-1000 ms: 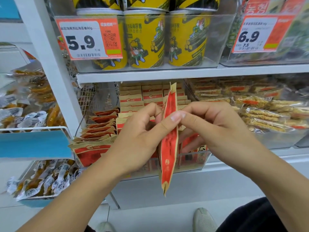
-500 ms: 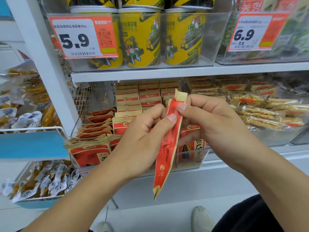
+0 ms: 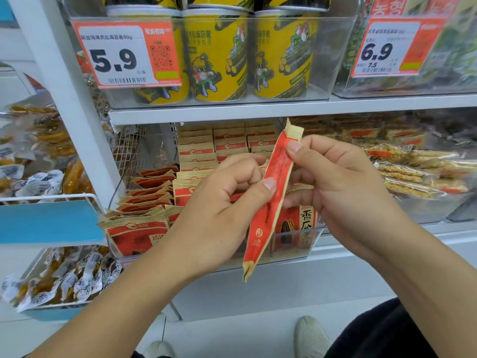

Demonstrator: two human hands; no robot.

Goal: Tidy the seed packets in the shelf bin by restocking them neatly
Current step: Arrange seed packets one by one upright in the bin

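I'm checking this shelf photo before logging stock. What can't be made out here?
- Head view: the seed packet is held edge-on by the left hand and right hand, so its front print is not readable.
- The clear bin: the hands hide its middle, so the packet count is unknown.
- Small print on the 5.9 price tag is blurred.
- The upper yellow tubs are cut off by the top edge.

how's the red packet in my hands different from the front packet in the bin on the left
The held packet is out in front of the shelf, pinched by the left hand and right hand; the front bin packet sits in the clear bin.
The held packet shows its narrow edge, tilted top to the right; the front bin packet faces outward, showing its broad printed front.
Both are red with tan sealed ends.
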